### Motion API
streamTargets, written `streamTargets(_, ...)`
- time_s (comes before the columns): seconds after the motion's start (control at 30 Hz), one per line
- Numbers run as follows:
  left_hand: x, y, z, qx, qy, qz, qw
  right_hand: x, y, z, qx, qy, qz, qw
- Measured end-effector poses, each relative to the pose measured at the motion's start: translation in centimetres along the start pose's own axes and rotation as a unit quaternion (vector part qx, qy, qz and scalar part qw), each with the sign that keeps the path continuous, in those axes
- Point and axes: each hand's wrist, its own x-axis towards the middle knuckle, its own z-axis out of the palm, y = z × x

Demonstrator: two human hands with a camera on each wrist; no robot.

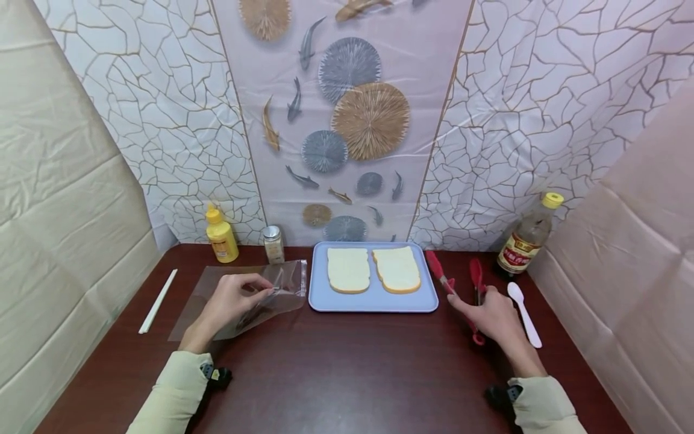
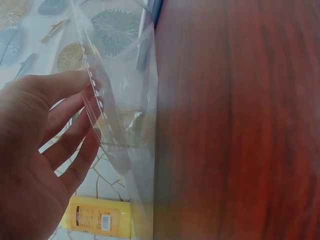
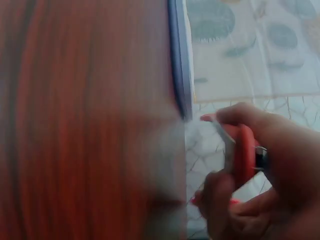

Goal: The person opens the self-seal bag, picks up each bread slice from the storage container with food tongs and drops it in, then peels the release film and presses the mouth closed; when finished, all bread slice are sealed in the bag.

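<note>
My left hand [image 1: 228, 302] pinches a clear plastic bag [image 1: 281, 300] between thumb and fingertips, lifting part of it from the table. In the left wrist view the bag [image 2: 122, 95] hangs as a transparent sheet beside the fingers. My right hand [image 1: 497, 316] grips a pair of red tongs [image 1: 438, 268], whose two arms spread apart towards the back. The right wrist view shows the tongs' red handle [image 3: 245, 155] between thumb and fingers. Between the hands, two bread slices [image 1: 349, 271] lie side by side on a light blue tray [image 1: 374, 305].
Behind the bag stand a yellow squeeze bottle [image 1: 221, 236] and a small shaker jar [image 1: 273, 246]. White chopsticks [image 1: 158, 301] lie far left. A white spoon [image 1: 525, 313] lies right of my right hand, with a yellow-capped sauce bottle [image 1: 523, 244] behind it. Fabric walls enclose the table [image 1: 347, 367].
</note>
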Motion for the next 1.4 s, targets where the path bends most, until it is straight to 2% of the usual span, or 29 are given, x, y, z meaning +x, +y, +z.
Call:
streamTargets(0.17,-0.1,-0.1,0.0,-0.001,0.001,-0.001,1.0,-1.0,-2.9,1.2,0.014,0.021,-0.044,0.9987)
streamTargets(0.33,-0.1,-0.1,-0.1,-0.002,-0.001,-0.003,1.0,-1.7,-5.7,2.6,0.01,0.001,-0.09,0.9959)
streamTargets(0.47,0.0,0.0,-0.1,-0.002,-0.002,-0.001,1.0,-1.9,-7.1,3.3,-0.006,-0.024,-0.092,0.9954)
streamTargets(0.97,-0.1,-0.2,0.0,-0.001,-0.005,-0.002,1.0,-2.4,-8.7,3.0,-0.057,-0.079,-0.064,0.9932)
streamTargets(1.17,-0.2,-0.2,-0.1,0.0,-0.011,-0.009,0.9999,-2.2,-8.6,2.9,-0.052,-0.097,-0.061,0.992)
streamTargets(1.4,0.0,-0.1,-0.2,-0.004,-0.012,-0.009,0.9999,-2.2,-8.2,3.1,-0.058,-0.092,-0.066,0.9919)
